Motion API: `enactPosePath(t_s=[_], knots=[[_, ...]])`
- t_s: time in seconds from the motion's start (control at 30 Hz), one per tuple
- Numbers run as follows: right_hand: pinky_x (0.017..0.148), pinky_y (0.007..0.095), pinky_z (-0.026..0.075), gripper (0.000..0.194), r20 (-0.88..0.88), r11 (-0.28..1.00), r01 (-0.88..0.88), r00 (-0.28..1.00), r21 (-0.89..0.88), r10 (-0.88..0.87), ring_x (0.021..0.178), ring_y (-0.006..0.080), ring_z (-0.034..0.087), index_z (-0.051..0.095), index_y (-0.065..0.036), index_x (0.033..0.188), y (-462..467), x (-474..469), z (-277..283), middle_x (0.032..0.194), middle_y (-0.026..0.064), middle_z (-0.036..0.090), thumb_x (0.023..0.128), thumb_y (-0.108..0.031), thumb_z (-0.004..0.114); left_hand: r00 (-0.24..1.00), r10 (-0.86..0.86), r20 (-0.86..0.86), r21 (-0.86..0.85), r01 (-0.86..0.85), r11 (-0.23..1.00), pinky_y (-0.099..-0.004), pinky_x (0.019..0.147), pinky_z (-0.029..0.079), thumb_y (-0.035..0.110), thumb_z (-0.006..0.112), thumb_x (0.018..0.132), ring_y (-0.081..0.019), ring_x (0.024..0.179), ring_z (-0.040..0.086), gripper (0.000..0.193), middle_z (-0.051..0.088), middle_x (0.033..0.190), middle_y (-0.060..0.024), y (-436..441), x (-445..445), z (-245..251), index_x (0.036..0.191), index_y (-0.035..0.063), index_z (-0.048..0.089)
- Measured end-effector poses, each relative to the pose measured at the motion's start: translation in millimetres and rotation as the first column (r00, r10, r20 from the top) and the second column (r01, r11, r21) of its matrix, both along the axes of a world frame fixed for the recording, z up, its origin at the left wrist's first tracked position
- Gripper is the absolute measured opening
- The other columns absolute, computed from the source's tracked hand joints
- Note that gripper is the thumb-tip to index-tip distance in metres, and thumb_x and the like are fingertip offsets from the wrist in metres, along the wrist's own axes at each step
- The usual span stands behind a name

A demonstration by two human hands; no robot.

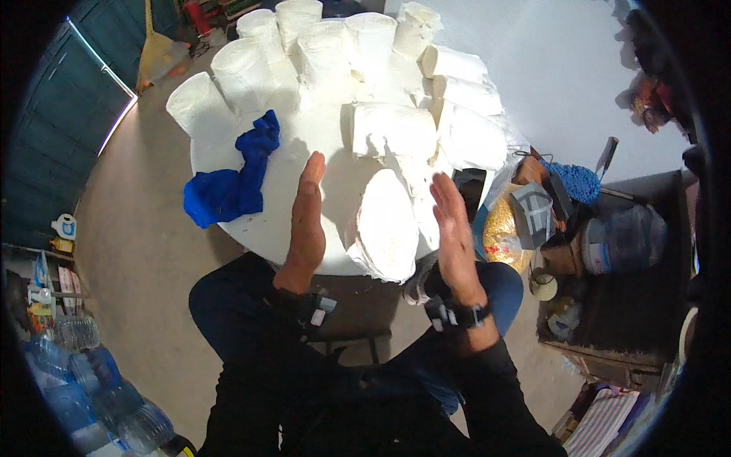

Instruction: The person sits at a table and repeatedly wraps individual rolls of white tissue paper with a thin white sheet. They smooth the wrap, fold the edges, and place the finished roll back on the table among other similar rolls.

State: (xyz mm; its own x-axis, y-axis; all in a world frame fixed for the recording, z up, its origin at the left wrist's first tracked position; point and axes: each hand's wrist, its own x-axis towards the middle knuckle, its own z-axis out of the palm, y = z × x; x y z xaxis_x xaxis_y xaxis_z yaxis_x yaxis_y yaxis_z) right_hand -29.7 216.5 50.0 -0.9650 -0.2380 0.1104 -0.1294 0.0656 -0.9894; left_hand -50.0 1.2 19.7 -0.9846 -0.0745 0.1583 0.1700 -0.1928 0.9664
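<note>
Both palms face each other above the near part of a round white table (280, 183), fingers pointing away from me. My left hand (308, 223) holds nothing, its fingers straight and held together. My right hand (455, 237) is likewise flat and empty, just right of an oval stack of thin white sheets (388, 223) at the table's near edge; their material is unclear. A crumpled blue cloth (228, 191) lies left of my left hand. Beyond the hands, several white wrapped rolls (322, 54) stand upright, and others, such as one roll (394, 130), lie on their sides.
Right of the table are a bag of yellow kernels (499, 228), a grey plastic basket (532, 214) and a large water bottle (622, 240) on a dark shelf. Plastic bottles (103, 388) crowd the lower left. A broom (154, 51) leans near the dark green door (57, 103).
</note>
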Motion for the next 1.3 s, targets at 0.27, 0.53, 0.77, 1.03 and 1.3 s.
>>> enactPosePath(t_s=[0.27,0.53,0.77,1.03,1.3], knots=[[0.117,0.0413,0.039,0.075,-0.028,0.993,0.008,1.000,0.121,-0.005,0.140,0.0327,0.047,0.032,-0.003,0.157,16.9,24.5,-35.3,0.155,0.0210,0.044,0.091,-0.003,0.068,0.877,-0.454,0.156,-0.089,0.470,0.878,-0.0363,0.114,0.038,0.048,0.018,0.110,-0.0281,0.137,0.046,0.063,0.053,0.142,-0.0175,-11.8,-17.0,-4.7,0.149,0.0047,0.044],[0.121,0.0424,0.028,0.068,0.023,0.900,0.431,0.902,-0.066,-0.430,0.146,0.0291,0.038,0.030,-0.005,0.158,-3.2,12.9,-21.3,0.159,0.0164,0.039,0.106,-0.044,0.047,0.999,-0.030,-0.033,-0.066,0.028,0.997,-0.0431,0.122,0.023,0.050,0.026,0.108,-0.0265,0.145,0.037,0.065,0.040,0.157,-0.0173,0.2,18.5,-10.6,0.153,0.0051,0.039],[0.121,0.0447,0.026,0.073,0.120,0.889,0.401,0.916,-0.223,-0.383,0.145,0.0276,0.038,0.036,-0.004,0.155,-14.1,9.4,-23.3,0.158,0.0158,0.039,0.104,-0.054,0.047,0.997,0.029,0.078,-0.236,-0.010,0.972,-0.0434,0.117,0.032,0.042,0.032,0.105,-0.0276,0.139,0.045,0.058,0.048,0.150,-0.0170,-3.1,23.2,-4.1,0.146,0.0043,0.049],[0.086,0.0279,0.052,0.027,0.145,0.960,0.263,0.958,-0.092,-0.249,0.101,0.0121,0.061,0.065,-0.001,0.124,-1.0,-10.4,-8.0,0.114,0.0054,0.067,0.099,-0.008,0.060,0.979,0.109,0.172,-0.041,-0.103,0.994,-0.0342,0.102,0.047,0.023,0.051,0.102,-0.0221,0.115,0.062,0.041,0.066,0.126,-0.0191,-18.4,11.7,14.4,0.131,-0.0031,0.061],[0.077,0.0255,0.050,0.025,-0.013,0.984,0.079,0.997,0.157,-0.077,0.089,0.0109,0.059,0.064,-0.005,0.121,-0.2,-29.0,0.0,0.109,0.0023,0.063,0.096,-0.007,0.063,0.992,0.031,0.119,-0.290,0.005,0.957,-0.0282,0.087,0.049,0.022,0.052,0.100,-0.0176,0.104,0.064,0.037,0.070,0.114,-0.0134,-28.8,-9.7,37.6,0.124,-0.0043,0.065]])
